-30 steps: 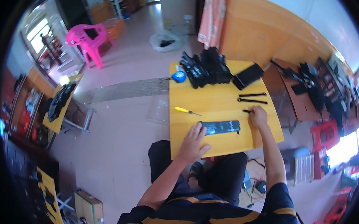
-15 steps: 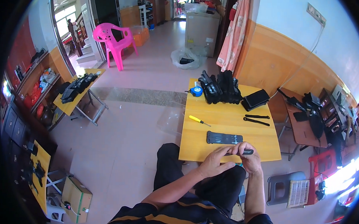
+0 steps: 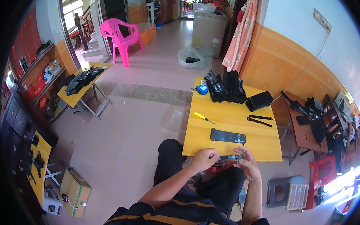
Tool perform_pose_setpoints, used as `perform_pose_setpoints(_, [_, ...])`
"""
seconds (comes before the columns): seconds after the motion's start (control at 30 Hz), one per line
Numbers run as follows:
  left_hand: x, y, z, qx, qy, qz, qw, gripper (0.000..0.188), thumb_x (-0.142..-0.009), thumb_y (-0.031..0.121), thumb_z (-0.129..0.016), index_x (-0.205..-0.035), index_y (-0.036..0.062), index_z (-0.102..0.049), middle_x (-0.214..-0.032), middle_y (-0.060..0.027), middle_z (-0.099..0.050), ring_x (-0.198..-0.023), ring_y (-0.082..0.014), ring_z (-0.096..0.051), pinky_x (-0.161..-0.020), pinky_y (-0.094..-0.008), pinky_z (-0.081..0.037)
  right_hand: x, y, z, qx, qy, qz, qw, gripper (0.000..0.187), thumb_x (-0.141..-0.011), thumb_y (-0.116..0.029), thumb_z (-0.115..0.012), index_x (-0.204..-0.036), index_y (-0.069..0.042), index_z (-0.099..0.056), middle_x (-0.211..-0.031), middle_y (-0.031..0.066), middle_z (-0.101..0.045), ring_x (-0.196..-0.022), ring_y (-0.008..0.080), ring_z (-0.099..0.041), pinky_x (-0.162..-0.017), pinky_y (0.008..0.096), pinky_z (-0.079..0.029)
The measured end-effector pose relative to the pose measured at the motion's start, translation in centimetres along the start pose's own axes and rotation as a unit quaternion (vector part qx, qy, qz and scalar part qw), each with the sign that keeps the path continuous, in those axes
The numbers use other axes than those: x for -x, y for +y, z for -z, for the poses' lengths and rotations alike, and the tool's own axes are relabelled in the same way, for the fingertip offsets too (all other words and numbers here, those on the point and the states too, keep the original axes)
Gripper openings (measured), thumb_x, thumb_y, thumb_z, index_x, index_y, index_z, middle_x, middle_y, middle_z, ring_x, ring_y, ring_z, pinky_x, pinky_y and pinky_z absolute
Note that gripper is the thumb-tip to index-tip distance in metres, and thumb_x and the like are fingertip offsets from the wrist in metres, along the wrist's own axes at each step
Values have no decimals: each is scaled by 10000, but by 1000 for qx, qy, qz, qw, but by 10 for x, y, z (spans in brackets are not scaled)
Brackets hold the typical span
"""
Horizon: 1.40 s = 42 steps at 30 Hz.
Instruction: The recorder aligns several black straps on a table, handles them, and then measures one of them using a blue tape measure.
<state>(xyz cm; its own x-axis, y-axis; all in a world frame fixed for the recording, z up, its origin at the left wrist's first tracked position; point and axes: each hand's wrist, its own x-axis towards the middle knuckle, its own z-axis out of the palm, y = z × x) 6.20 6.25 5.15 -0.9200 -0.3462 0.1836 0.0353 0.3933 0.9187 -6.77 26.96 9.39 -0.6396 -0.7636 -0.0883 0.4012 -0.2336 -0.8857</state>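
A narrow dark strip with light marks [image 3: 230,157] stretches level between my hands, just over the table's near edge. Its left end is pinched in the closed fingers of my left hand [image 3: 204,159]. My right hand [image 3: 248,162] grips the other end between thumb and fingers. Whether the strip is a strap or a stiff part, I cannot tell. Just beyond it, a flat dark grey panel with slots and pale print [image 3: 227,136] lies on the yellow table [image 3: 196,137]. A yellow-handled screwdriver [image 3: 201,116] lies farther left, and two black straps [image 3: 260,120] lie to the right.
A blue tape measure [image 3: 202,89], bundled black gear [image 3: 226,87] and a black pouch [image 3: 259,100] sit along the table's far side. A brown table [image 3: 299,128] with black items stands at the right. A pink chair [image 3: 123,41] stands far left.
My hands have drawn apart, and more of the dark strip shows between them. My left hand has closed and shifted left. The view has tilted slightly.
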Motion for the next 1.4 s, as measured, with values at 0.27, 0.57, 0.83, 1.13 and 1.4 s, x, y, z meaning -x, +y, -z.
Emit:
perform_pose_setpoints(0.27, [-8,-9,-4,-94,-12,-24,995,138,-901,157,-680,-886,25,-715,-806,-178,-707,-765,-325,-716,-691,-404,-547,-2,20,31,302,124,-34,944,191,-1010,-218,-654,-933,-44,-660,-716,-14,-613,-605,87,-592,-555,233,-478])
perform_pose_setpoints(0.57, [-23,-9,25,-63,-115,77,988,158,-897,163,-718,-953,16,-737,-762,-100,-721,-663,-204,-675,-664,-330,-533,-15,14,46,326,136,-31,935,291,-1072,-357,-553,-1064,-83,-649,-951,2,-659,-752,76,-595,-668,235,-467])
perform_pose_setpoints(0.83, [-31,-2,9,-67,-129,35,989,144,-906,144,-716,-927,3,-725,-775,-103,-721,-702,-186,-677,-688,-312,-525,-16,26,44,307,39,-114,944,235,-1047,-300,-625,-1097,-75,-669,-935,8,-708,-769,69,-638,-671,222,-476])
perform_pose_setpoints(1.13, [-42,-21,26,-89,-100,110,985,198,-933,212,-678,-911,21,-728,-791,-132,-721,-645,-219,-677,-662,-336,-539,-31,11,60,282,137,-68,947,136,-1028,-198,-657,-974,-73,-669,-789,-36,-626,-701,45,-576,-635,204,-459])
perform_pose_setpoints(1.4, [-52,-37,26,142,-38,187,971,186,-1019,189,-638,-1018,14,-702,-772,-6,-641,-634,-58,-569,-611,-211,-488,-48,4,69,269,119,-54,954,151,-1027,-197,-662,-972,-56,-669,-777,-33,-609,-693,41,-547,-628,195,-444])
